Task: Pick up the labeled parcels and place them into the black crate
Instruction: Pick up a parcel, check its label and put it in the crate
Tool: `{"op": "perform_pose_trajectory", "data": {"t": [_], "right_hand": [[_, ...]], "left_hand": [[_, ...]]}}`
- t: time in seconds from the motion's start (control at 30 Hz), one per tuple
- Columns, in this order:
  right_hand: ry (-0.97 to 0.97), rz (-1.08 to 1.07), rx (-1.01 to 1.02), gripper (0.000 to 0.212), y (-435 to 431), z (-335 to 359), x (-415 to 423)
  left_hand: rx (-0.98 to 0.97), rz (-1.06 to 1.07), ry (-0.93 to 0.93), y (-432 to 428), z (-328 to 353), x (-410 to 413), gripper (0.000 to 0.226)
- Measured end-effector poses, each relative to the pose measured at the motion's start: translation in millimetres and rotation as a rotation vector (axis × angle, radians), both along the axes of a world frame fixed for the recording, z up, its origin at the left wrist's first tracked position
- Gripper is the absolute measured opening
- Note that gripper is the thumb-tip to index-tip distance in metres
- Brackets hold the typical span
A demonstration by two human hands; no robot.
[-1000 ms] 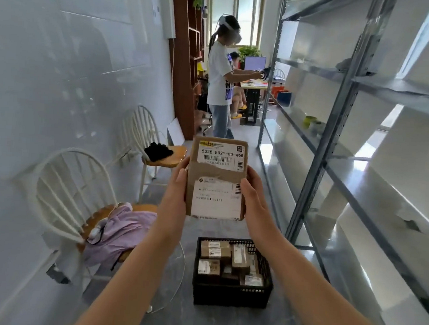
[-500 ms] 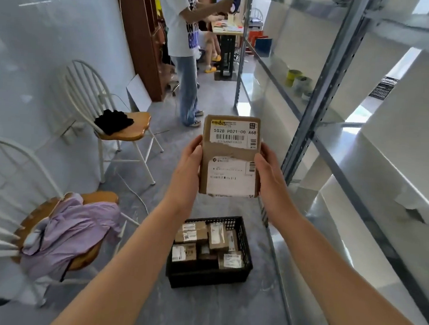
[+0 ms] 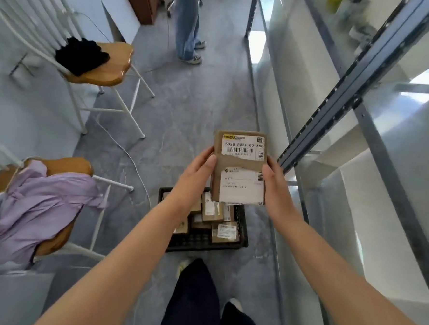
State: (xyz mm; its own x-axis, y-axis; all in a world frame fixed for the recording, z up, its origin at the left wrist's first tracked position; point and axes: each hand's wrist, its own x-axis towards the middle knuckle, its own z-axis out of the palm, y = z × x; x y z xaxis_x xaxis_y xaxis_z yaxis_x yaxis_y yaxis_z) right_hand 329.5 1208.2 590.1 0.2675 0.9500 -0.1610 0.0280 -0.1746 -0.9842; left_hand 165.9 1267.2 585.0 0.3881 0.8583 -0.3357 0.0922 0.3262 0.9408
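Note:
A brown cardboard parcel [image 3: 239, 167] with two white labels hangs above the floor, label side facing me. My left hand [image 3: 196, 176] grips its left edge and my right hand [image 3: 274, 188] grips its right edge. Directly below it on the grey floor stands the black crate [image 3: 203, 244], holding several small labeled parcels [image 3: 213, 208]. My left forearm and the held parcel hide part of the crate.
Metal shelving [image 3: 338, 99] runs along the right. Two white chairs stand at the left: the near chair [image 3: 65, 165] carries a purple garment, the far chair [image 3: 109, 63] a black cloth. A white cable [image 3: 133, 157] crosses the floor. A person's legs [image 3: 188, 22] stand ahead. My own legs [image 3: 200, 299] show below.
My view has tilted steeply down toward the floor. The parcel, still held by both hands, has come lower and now sits right over the crate.

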Motion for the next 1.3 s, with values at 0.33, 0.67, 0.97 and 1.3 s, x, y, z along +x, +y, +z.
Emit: {"op": "perform_pose_trajectory", "data": {"t": [0.33, 0.67, 0.97, 1.3], "right_hand": [[0.089, -0.143, -0.312, 0.033, 72.5, -200.4, 26.2], [-0.238, 0.313, -0.543, 0.071, 63.7, -448.4, 47.4], [-0.588, 1.085, -0.470, 0.079, 93.6, -572.3, 2.6], [-0.846, 1.184, -0.315, 0.068, 98.9, -636.5, -39.0]], "left_hand": [[-0.230, -0.063, 0.021, 74.0, -199.9, 42.4, 0.064], [-0.522, 0.111, 0.176, 23.7, -438.4, 33.5, 0.080], [-0.865, 0.419, 0.490, -9.7, -556.0, -12.5, 0.059], [-0.679, 0.030, 0.917, -0.5, -606.5, -34.9, 0.050]]}}
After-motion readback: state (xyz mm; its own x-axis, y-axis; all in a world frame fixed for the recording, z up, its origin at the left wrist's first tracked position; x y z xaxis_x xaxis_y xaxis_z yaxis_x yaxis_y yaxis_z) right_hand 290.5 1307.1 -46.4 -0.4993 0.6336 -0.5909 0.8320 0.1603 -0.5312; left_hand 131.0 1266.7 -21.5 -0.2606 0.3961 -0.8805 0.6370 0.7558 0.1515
